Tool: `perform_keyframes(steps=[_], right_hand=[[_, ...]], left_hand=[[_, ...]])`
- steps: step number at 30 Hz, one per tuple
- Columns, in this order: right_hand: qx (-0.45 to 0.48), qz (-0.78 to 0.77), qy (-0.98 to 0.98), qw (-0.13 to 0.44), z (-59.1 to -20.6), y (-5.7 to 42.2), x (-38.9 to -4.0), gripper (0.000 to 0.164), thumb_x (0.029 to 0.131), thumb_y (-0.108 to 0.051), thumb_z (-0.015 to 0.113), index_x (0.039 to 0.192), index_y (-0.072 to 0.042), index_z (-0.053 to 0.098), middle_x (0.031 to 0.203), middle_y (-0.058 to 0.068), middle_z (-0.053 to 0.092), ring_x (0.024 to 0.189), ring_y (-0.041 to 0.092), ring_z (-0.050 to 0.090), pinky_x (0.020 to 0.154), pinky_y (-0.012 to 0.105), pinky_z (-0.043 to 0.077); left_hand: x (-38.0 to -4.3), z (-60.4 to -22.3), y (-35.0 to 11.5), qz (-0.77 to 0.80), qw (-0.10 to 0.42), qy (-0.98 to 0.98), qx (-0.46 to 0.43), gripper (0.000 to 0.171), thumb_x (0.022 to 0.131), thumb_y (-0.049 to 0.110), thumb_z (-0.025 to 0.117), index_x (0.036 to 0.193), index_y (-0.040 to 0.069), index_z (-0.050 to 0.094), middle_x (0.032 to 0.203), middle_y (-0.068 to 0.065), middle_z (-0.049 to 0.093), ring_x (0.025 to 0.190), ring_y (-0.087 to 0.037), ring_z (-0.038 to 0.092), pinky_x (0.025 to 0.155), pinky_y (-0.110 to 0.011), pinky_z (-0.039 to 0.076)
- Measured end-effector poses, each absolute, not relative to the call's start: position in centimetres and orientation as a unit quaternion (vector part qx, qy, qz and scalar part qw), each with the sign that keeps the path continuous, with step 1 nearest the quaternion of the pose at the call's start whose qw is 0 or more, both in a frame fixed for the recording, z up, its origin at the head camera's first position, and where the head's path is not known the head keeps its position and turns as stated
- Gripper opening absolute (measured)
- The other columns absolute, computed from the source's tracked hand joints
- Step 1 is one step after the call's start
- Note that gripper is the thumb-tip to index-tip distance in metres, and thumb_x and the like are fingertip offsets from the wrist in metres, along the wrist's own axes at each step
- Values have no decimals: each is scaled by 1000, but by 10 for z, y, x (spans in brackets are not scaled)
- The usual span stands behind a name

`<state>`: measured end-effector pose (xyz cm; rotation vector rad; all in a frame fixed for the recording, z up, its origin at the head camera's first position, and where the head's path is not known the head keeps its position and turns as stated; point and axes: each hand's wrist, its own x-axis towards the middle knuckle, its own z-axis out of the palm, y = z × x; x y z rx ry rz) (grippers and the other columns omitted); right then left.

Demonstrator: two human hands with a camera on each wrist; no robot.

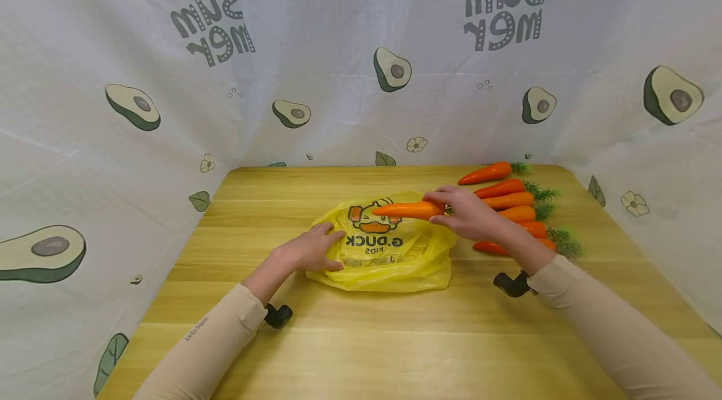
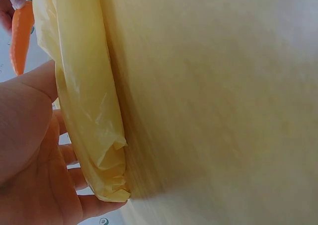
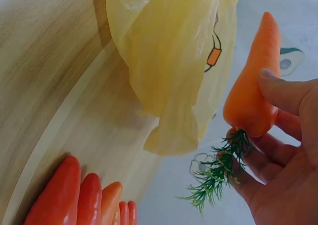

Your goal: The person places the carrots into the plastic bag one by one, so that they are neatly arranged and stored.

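Note:
A yellow plastic bag (image 1: 417, 274) printed with a duck and "G.DUCK KIDS" in mirrored letters lies on the wooden table. At its left side my left hand (image 1: 311, 248) rests with thumb and fingers spread apart. In the left wrist view those fingers (image 2: 67, 154) reach behind the bag's folded edge (image 2: 92, 101). My right hand (image 1: 465, 209) pinches an orange carrot (image 1: 408, 209) by its thick end, holding it above the bag with the tip pointing left. Green leafy tops (image 3: 223, 168) hang from that carrot beside the fingers in the right wrist view.
Several more carrots (image 1: 492, 172) lie in a row at the right of the wooden table (image 1: 361, 337), their green tops facing right. A white cloth (image 1: 338, 42) with printed avocados hangs behind and along both sides. Black wrist mounts (image 1: 510, 285) sit below the sleeves.

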<state>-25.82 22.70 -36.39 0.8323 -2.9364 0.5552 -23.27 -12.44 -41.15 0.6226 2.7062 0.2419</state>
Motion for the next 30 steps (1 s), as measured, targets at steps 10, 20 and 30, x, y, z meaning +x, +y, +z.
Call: perform_keyframes(steps=[10, 20, 30], right_hand=[[278, 149, -949, 15, -375, 208, -271, 42, 91, -18, 76, 130, -8, 67, 125, 16, 65, 99, 28, 63, 87, 45, 55], [277, 129, -952, 6, -387, 192, -280, 40, 91, -20, 76, 128, -8, 68, 122, 15, 65, 95, 26, 62, 87, 46, 54], [276, 121, -953, -8, -395, 180, -288, 41, 93, -20, 74, 130, -6, 66, 122, 14, 65, 100, 27, 62, 93, 47, 53]], left_hand=[[-235, -412, -123, 81, 177, 955, 222, 81, 93, 51, 68, 159, 20, 34, 165, -15, 24, 151, -35, 26, 117, -54, 34], [-236, -411, -121, 64, 173, 958, 222, 81, 92, 52, 70, 158, 20, 35, 163, -14, 28, 150, -34, 29, 117, -55, 33], [-236, -408, -119, 56, 165, 958, 229, 81, 90, 51, 72, 156, 19, 39, 158, -14, 34, 144, -33, 37, 112, -54, 38]])
